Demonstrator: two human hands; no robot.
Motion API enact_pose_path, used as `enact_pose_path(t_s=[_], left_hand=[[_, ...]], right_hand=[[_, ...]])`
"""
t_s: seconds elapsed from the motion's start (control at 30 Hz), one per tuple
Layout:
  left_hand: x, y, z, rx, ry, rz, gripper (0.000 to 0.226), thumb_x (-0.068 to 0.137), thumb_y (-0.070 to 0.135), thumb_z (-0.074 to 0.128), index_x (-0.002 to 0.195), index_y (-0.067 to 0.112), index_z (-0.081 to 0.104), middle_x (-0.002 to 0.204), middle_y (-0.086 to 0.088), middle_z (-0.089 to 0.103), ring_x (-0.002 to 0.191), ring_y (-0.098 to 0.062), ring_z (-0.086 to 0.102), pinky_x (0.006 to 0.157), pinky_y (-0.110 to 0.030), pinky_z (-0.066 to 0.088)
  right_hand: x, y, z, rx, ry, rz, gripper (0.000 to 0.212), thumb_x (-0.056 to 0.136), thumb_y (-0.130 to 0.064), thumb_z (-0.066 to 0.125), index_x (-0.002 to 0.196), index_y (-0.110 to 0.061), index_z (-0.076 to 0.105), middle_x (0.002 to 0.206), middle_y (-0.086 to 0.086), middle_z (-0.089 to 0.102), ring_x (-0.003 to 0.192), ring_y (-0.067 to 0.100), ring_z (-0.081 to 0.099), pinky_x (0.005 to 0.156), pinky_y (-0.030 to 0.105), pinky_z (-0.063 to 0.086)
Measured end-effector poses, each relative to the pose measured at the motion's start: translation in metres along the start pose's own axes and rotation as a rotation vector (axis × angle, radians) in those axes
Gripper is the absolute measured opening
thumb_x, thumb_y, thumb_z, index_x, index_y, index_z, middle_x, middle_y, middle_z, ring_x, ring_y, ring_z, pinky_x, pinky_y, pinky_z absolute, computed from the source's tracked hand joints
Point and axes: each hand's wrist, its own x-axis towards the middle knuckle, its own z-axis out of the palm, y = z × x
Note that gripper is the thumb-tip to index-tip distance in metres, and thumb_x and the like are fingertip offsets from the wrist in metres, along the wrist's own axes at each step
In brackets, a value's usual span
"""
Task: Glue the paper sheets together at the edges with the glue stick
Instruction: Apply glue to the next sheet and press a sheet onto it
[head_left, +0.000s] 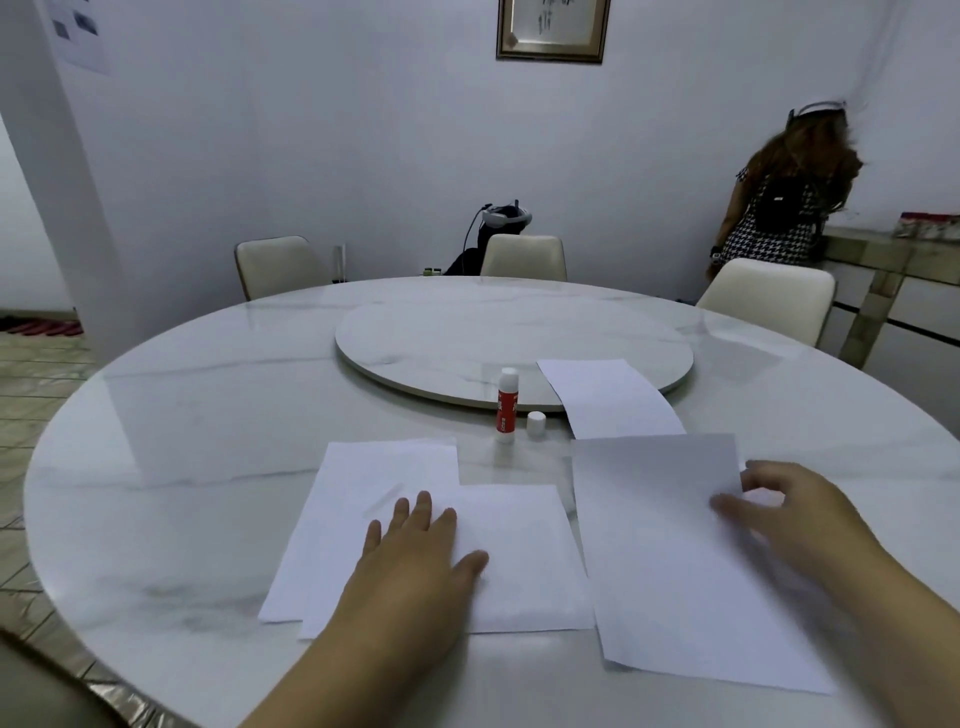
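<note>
The fingers (415, 512) of the left hand (415, 556) lie spread and flat, palm down, pressing on two overlapping paper sheets: a left sheet (374, 478) and a middle sheet (524, 561) whose left part lies over the other's right part, the hand resting about where they overlap. It grasps nothing. The right hand (789, 512) is blurred; its thumb lies on top of the right sheet (670, 571) near that sheet's far right corner, and the other fingers reach past the edge, so it seems to pinch the corner, though the blur leaves the grip uncertain. This right sheet lies just beside the middle sheet, their near edges close or slightly overlapping. A fourth sheet (608, 400) lies farther off, partly up on the round turntable (431, 338) in the middle of the marble table (208, 415). The glue stick (506, 405) stands upright and uncapped on the table just beyond the sheets, between the left pair and the fourth sheet, with its white cap (536, 425) standing just beside it on the right. Pale chairs (524, 257) stand round the far side, and another person (779, 202) stands by the wall at the right.
</note>
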Motion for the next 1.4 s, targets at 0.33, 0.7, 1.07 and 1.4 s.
enact_pose_path(t_s=[0.33, 0.7, 1.07, 1.4], left_hand=[[-0.011, 0.008, -0.098, -1.048, 0.184, 0.373, 0.044, 0.075, 0.06, 0.053, 0.118, 0.062, 0.045, 0.123, 0.016, 0.06, 0.114, -0.007, 0.058, 0.1, -0.034, 0.045], [-0.015, -0.022, -0.095, -1.116, 0.348, 0.194, 0.063, 0.087, -0.002, 0.058, 0.119, 0.052, 0.051, 0.089, -0.002, 0.076, 0.078, -0.022, 0.073, 0.066, -0.034, 0.061], [-0.005, -0.06, -0.043, -0.822, 0.297, -0.102, 0.014, 0.076, 0.019, 0.075, 0.087, 0.026, 0.07, 0.079, 0.005, 0.064, 0.06, 0.0, 0.06, 0.053, -0.011, 0.043], [-0.008, -0.076, -0.035, -0.545, 0.225, -0.054, 0.015, 0.079, 0.018, 0.072, 0.084, 0.032, 0.07, 0.05, 0.015, 0.061, 0.036, -0.002, 0.05, 0.038, -0.008, 0.036]], right_hand=[[-0.01, -0.103, -0.032, 0.298, -0.128, -0.322, 0.009, 0.074, -0.034, 0.07, 0.076, -0.025, 0.071, 0.067, -0.003, 0.071, 0.066, 0.019, 0.06, 0.066, 0.031, 0.048], [-0.012, -0.131, 0.005, 0.447, -0.489, -0.327, 0.076, 0.046, -0.045, 0.089, 0.117, -0.042, 0.06, 0.075, -0.002, 0.068, 0.074, 0.011, 0.066, 0.074, 0.03, 0.052], [-0.032, -0.076, 0.071, 0.555, -0.504, -0.089, 0.04, 0.068, 0.0, 0.078, 0.101, -0.022, 0.072, 0.066, 0.017, 0.054, 0.062, 0.025, 0.063, 0.067, 0.033, 0.053], [-0.032, -0.068, 0.076, 0.228, -0.536, -0.181, 0.026, 0.065, -0.015, 0.085, 0.087, -0.023, 0.073, 0.047, -0.012, 0.041, 0.044, 0.008, 0.036, 0.046, 0.015, 0.03]])
